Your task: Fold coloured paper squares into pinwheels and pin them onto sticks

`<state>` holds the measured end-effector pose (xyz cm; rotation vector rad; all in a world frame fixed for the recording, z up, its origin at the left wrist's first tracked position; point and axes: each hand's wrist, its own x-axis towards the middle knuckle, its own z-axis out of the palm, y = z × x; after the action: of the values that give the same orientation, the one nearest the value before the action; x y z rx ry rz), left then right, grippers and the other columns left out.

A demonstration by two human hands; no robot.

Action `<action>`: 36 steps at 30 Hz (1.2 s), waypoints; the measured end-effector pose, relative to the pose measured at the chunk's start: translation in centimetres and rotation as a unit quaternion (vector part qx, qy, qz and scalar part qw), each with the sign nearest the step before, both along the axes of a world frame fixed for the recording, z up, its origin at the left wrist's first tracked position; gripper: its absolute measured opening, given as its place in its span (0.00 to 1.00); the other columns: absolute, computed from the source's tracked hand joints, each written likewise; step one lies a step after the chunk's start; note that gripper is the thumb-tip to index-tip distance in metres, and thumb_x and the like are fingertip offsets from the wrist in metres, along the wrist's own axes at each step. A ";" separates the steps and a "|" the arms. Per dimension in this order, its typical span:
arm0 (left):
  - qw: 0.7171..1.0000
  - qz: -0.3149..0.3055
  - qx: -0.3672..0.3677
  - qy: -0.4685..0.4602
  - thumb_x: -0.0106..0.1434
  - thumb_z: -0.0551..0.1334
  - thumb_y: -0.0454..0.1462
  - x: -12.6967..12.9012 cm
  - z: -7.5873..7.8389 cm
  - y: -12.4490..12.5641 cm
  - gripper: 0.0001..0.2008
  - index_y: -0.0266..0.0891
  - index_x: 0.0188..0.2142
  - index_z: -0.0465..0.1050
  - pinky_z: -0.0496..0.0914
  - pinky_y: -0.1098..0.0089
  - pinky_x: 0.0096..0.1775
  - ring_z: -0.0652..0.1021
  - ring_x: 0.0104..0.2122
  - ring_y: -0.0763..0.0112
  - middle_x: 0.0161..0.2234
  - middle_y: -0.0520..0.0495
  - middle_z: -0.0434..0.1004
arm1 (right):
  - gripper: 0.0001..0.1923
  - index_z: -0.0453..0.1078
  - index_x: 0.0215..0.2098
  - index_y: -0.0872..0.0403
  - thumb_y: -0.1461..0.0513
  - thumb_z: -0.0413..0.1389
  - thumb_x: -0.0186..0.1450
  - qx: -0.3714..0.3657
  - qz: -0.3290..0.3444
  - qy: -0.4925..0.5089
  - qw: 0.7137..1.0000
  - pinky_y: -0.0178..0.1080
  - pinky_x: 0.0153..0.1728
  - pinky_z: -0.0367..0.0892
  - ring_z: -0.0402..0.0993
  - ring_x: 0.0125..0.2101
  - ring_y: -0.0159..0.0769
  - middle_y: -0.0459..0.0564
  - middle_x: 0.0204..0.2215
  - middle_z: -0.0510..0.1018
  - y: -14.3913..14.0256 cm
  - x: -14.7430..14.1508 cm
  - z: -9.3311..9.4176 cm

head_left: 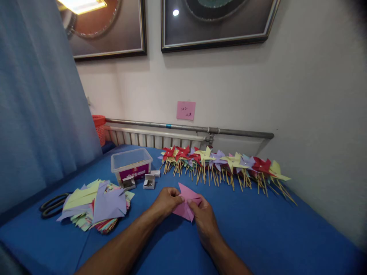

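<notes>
Since it would probably spring open, the pink paper is pinched between left fingers and right fingers.

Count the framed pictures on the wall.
2: the left picture, partly behind the curtain, and the right picture, above the pink note. More could be hidden behind the curtain.

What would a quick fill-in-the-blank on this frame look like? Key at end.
1. The left hand and right hand hold paper coloured ____.
2. The scissor handles show on the picture's ____ side of the sheet pile.
3. The surface under the pinwheels is coloured ____.

Missing words: pink; left; blue.
</notes>
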<state>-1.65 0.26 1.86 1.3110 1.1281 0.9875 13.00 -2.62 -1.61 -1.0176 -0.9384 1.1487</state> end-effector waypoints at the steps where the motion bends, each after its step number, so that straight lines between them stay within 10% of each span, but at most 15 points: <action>1: 1.000 0.006 -0.005 -0.003 0.48 0.72 0.41 0.0 0.0 0.0 0.17 0.40 0.19 0.63 0.52 0.72 0.24 0.59 0.18 0.79 0.16 0.59 0.61 | 0.19 0.77 0.40 0.52 0.53 0.68 0.54 0.002 0.005 0.000 1.000 0.39 0.34 0.73 0.79 0.31 0.42 0.47 0.32 0.85 0.0 0.0 0.0; 36: 0.998 0.034 -0.027 -0.043 0.47 0.69 0.39 0.7 -0.6 -0.2 0.12 0.39 0.21 0.66 0.54 0.72 0.24 0.60 0.18 0.79 0.16 0.58 0.63 | 0.22 0.76 0.42 0.51 0.49 0.67 0.53 0.020 -0.021 -0.104 0.994 0.42 0.32 0.75 0.80 0.31 0.45 0.50 0.33 0.85 0.8 0.4 -1.3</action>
<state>-0.93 0.02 1.26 1.1831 1.1313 1.0474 13.42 -1.77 -2.93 -1.1355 -1.0947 0.9983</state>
